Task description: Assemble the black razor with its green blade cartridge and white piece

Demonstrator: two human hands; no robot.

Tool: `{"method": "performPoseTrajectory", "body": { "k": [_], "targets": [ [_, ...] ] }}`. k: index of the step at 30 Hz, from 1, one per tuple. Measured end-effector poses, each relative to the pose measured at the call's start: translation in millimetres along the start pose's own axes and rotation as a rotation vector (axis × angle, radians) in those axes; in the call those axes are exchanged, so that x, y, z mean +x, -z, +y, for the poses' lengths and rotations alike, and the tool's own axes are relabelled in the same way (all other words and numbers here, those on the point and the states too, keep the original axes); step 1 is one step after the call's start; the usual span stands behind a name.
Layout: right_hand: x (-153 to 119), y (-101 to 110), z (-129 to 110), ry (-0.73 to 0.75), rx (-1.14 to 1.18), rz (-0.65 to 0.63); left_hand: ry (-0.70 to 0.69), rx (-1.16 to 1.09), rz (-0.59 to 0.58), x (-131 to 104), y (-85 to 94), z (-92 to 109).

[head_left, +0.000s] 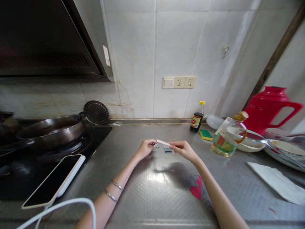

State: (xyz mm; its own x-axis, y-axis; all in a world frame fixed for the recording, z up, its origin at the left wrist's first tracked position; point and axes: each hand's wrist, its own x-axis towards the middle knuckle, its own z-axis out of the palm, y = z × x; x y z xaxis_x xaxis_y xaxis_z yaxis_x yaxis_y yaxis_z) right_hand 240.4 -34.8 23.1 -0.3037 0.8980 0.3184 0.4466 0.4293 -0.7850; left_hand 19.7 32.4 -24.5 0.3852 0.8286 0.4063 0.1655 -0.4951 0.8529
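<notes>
Above the middle of the metal counter, my right hand (183, 150) pinches one end of a thin white strip (163, 143), whose exact kind I cannot make out. The strip's other end points at the fingers of my left hand (145, 149). Those fingers are closed around something small and dark, too small to name. Just below the strip, two small green-blue cylinders that look like batteries (168, 149) lie side by side on the counter. A few tiny silvery bits (156, 146) show next to my left fingertips.
On the left are a phone (53, 181) with a white cable (78, 200) and a pan (54, 128) on the stove. To the right stand a sauce bottle (196, 120), a sponge (206, 135), an oil jug (225, 141), a red thermos (267, 109) and bowls; a white paper (277, 181) lies nearer.
</notes>
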Motion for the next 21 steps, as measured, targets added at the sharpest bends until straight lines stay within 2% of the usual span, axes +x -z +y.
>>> {"method": "performPoseTrajectory", "body": {
  "k": [3, 7, 11, 16, 21],
  "targets": [
    [0.0, -1.2, -0.4, -0.007, 0.027, -0.08, 0.003, 0.012, -0.022, -0.5, 0.6, 0.0],
    [0.8, -2.7, 0.5, -0.006, 0.01, -0.038, 0.005, 0.036, -0.024, -0.9, 0.9, 0.1],
    [0.8, -2.5, -0.9, -0.014, 0.04, -0.106, 0.012, 0.051, 0.004, -0.6, 0.8, 0.8],
    [0.3, -1.5, -1.7, -0.019, 0.009, -0.065, 0.015, 0.046, 0.002, -0.8, 1.0, 0.3],
    [-0.3, 0.0, -3.8, -0.079, 0.022, -0.13, 0.013, 0.008, 0.009, 0.1, 1.0, -2.4]
  ]
}}
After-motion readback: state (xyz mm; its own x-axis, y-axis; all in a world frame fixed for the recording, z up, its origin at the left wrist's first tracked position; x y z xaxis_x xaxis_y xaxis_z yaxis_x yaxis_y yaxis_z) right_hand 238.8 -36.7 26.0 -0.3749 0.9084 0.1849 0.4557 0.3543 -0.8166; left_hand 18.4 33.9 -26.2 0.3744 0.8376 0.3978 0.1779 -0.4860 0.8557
